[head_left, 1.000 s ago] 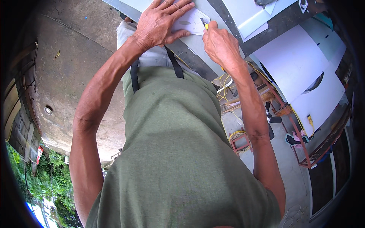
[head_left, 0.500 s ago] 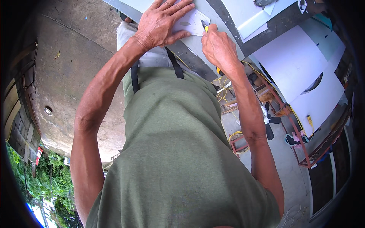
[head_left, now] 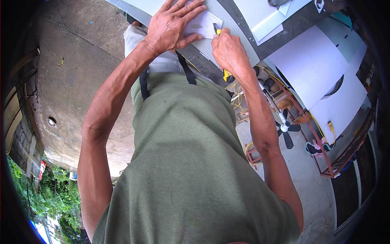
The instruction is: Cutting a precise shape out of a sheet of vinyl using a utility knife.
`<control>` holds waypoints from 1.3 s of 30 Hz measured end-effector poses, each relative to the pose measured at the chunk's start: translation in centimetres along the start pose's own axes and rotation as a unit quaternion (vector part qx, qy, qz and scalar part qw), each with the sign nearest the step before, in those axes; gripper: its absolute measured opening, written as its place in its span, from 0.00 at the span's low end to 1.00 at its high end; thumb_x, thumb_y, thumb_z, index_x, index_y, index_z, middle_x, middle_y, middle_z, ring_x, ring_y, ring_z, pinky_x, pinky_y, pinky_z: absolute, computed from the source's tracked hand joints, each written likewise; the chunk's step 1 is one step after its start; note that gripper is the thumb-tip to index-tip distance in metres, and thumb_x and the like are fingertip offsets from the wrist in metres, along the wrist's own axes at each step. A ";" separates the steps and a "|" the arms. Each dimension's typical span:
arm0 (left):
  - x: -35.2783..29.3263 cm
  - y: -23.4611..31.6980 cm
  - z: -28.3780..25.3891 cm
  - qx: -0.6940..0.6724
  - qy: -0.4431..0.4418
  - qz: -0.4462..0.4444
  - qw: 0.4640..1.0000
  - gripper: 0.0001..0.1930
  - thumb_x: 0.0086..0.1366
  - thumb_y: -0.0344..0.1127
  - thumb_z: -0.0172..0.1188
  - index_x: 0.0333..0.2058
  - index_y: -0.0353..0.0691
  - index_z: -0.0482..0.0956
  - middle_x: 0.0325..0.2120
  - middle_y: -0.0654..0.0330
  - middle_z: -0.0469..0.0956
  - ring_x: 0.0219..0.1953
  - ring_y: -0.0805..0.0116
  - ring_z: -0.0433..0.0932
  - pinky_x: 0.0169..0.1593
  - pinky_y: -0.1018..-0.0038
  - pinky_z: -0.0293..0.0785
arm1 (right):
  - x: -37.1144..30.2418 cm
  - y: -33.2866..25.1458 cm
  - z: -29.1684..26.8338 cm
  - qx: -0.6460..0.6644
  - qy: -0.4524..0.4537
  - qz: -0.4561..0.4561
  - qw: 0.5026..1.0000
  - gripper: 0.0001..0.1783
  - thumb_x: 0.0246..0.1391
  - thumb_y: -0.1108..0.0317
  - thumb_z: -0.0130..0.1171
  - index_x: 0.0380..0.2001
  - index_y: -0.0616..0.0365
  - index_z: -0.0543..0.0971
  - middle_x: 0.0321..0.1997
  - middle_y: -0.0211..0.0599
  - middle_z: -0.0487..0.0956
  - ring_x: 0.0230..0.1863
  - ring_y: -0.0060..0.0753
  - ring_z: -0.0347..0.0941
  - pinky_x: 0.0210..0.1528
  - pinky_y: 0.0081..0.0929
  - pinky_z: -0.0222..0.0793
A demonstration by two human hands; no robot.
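At the top of the head view, my left hand (head_left: 172,26) lies flat with its fingers spread on a small white sheet (head_left: 208,21). The sheet has drawn lines and a grey oval mark or cutout. My right hand (head_left: 230,49) is wrapped round a yellow utility knife (head_left: 218,32). Its blade points away from me, at the sheet's right edge; whether the tip touches is too small to tell. The knife's yellow end shows below my palm. Under the sheet is a pale board (head_left: 239,38) on a dark table (head_left: 268,51).
Further white sheets (head_left: 260,20) lie at the upper right. Large white panels (head_left: 310,67) rest on a reddish metal frame (head_left: 321,162) at right. A black-bladed fan (head_left: 284,127) stands beside my right forearm. Yellow cords (head_left: 237,95) hang below the table; concrete floor (head_left: 81,81) spreads at left.
My right hand has shifted slightly left and toward me with the knife, and its yellow rear end now shows more. My left hand stays pressed on the sheet.
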State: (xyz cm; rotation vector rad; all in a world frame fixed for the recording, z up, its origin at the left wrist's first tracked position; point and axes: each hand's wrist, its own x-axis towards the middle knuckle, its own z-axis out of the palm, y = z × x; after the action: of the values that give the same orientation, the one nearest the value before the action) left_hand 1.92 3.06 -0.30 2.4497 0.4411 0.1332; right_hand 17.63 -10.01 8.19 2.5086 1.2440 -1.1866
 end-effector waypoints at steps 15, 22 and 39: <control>-2.8 4.3 1.7 0.054 0.106 -0.079 0.990 0.41 0.57 0.58 0.72 0.66 0.47 0.73 0.69 0.62 0.69 0.68 0.57 0.65 0.68 0.55 0.60 | 1.5 2.8 -4.0 -0.221 0.049 -0.176 0.958 0.14 0.68 0.59 0.53 0.40 0.62 0.75 0.23 0.54 0.82 0.31 0.59 0.83 0.34 0.53 0.77; -3.0 4.6 1.7 0.071 0.072 -0.067 0.993 0.40 0.59 0.55 0.70 0.67 0.46 0.71 0.72 0.64 0.65 0.70 0.59 0.63 0.68 0.54 0.59 | 1.4 3.1 -3.5 -0.214 0.042 -0.191 0.957 0.15 0.67 0.60 0.53 0.38 0.63 0.76 0.23 0.56 0.82 0.30 0.60 0.83 0.35 0.53 0.78; -2.8 5.3 1.3 0.057 0.026 -0.077 0.995 0.46 0.55 0.49 0.73 0.72 0.50 0.64 0.75 0.69 0.58 0.71 0.56 0.61 0.71 0.58 0.61 | 0.2 3.7 -4.0 -0.165 0.013 -0.159 0.973 0.16 0.68 0.58 0.52 0.39 0.63 0.75 0.24 0.55 0.82 0.30 0.61 0.83 0.36 0.55 0.77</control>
State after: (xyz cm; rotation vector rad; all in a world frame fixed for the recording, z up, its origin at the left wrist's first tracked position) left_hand 1.05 -2.57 1.94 2.5164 0.6751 0.1092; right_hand 22.75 -10.65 9.96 2.1470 1.7384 -0.9040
